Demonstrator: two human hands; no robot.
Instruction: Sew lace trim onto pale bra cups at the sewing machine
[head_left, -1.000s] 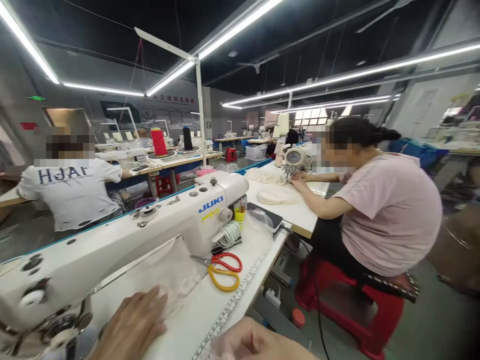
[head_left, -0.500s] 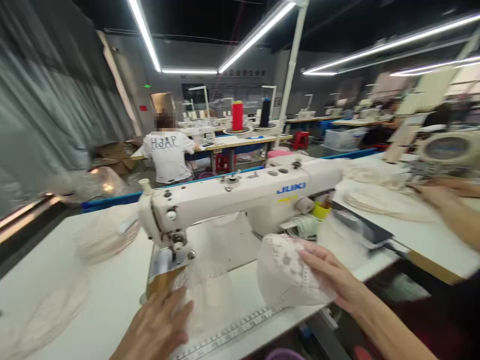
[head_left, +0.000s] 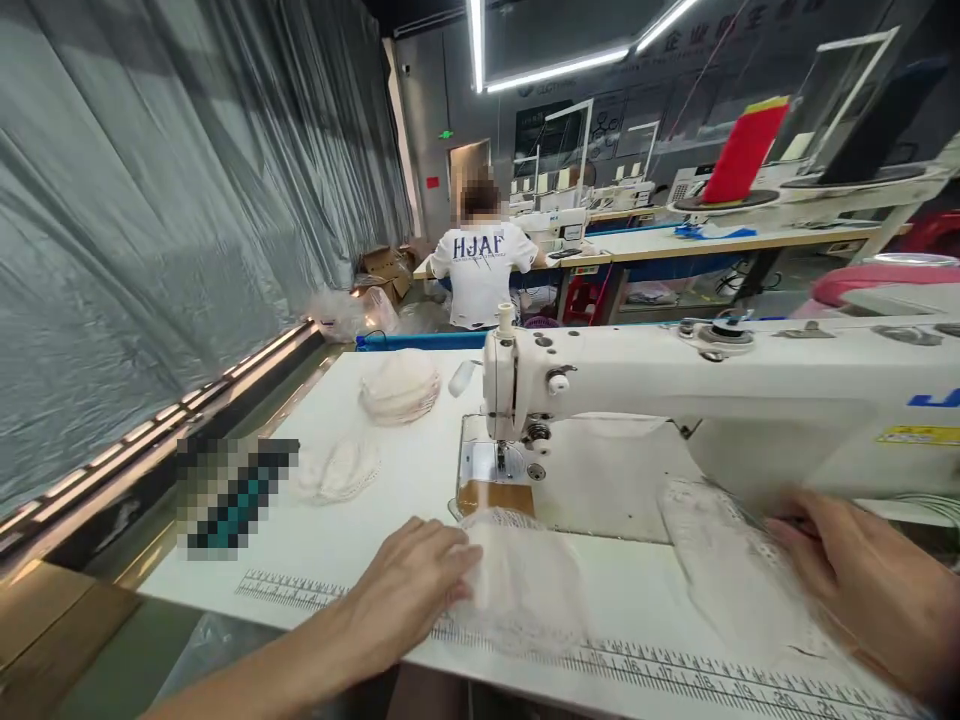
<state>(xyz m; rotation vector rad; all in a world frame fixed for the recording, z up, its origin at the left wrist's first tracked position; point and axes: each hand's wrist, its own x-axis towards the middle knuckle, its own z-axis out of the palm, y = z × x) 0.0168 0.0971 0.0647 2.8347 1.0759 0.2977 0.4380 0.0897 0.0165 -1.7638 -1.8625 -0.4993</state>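
Observation:
A sheer white lace fabric piece [head_left: 525,585] lies on the table in front of the sewing machine [head_left: 600,375]. My left hand [head_left: 424,575] is at its left edge, fingers curled and closed on the border; the thumb is mostly hidden. On the right, my right hand [head_left: 862,575] grips a second white lace piece [head_left: 724,560] by its right side, with fingers bent in and somewhat blurred. This piece sits partly on the machine bed and partly over the table. The needle and presser foot [head_left: 501,458] stand behind the first piece, apart from it.
Two stacks of lace pieces, a far one [head_left: 401,385] and a nearer one [head_left: 337,470], lie left of the machine. A printed ruler strip [head_left: 645,665] runs along the table's front edge. A person in a white shirt [head_left: 480,270] sits ahead. Red thread cone [head_left: 746,150] stands behind.
My view has swung left, so the machine appears farther right and the left stacks show clearly. The right-hand lace piece is lower, lying on the table. My left fingers have curled at the other piece's edge.

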